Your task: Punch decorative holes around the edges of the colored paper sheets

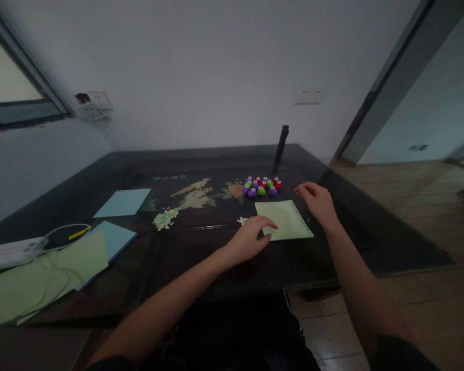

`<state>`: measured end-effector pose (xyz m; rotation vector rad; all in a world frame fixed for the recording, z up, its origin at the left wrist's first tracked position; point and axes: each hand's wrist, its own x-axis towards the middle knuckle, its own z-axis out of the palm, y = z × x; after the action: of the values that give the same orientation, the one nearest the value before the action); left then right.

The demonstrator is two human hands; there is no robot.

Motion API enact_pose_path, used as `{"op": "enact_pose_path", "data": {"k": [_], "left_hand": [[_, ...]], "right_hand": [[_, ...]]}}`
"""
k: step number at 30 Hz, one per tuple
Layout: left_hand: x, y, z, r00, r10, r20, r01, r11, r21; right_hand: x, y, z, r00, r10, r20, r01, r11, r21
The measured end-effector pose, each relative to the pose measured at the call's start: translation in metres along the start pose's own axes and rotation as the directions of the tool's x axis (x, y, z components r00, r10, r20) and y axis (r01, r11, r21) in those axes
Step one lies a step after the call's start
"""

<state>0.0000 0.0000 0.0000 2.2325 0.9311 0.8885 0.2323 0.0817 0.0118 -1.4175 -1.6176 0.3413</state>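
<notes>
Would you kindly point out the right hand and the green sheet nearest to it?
Right hand (318, 203): head view, back of the hand.
Green sheet (288, 219): head view, middle of its visible surface.

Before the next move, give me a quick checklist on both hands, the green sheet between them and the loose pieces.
1. Green sheet lying flat: ok, it looks flat on the table.
2. Sheet fully uncovered: not ok, the left hand covers part of its left side.
3. Right hand free of objects: cannot tell, its fingertips are too small to read.
4. Purple, red and green pieces off the sheet: ok, grouped just beyond its far edge.
5. Small pale pile fully visible: cannot tell, the left hand may hide some.
</notes>
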Motion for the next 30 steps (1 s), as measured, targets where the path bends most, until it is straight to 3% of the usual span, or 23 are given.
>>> {"op": "enact_pose_path", "data": {"k": [4, 9, 20, 30], "left_hand": [[0.033, -0.018, 0.040, 0.999, -0.006, 0.041, -0.007, 0.953, 0.304], [0.030, -0.028, 0.068, 0.994, -0.028, 0.107, -0.030, 0.861, 0.507], [0.027, -0.035, 0.072, 0.970, -0.052, 0.238, -0.088, 0.836, 0.541], [0.029, -0.036, 0.070, 0.952, -0.092, 0.292, -0.081, 0.844, 0.530]], "right_hand": [[0.046, 0.046, 0.023, 0.991, 0.057, 0.119, -0.015, 0.945, -0.328], [0.044, 0.074, 0.045, 0.970, -0.061, 0.234, 0.159, 0.891, -0.426], [0.040, 0.078, 0.061, 0.936, -0.040, 0.350, 0.246, 0.785, -0.568], [0.038, 0.062, 0.052, 0.928, 0.052, 0.368, 0.181, 0.802, -0.569]]}}
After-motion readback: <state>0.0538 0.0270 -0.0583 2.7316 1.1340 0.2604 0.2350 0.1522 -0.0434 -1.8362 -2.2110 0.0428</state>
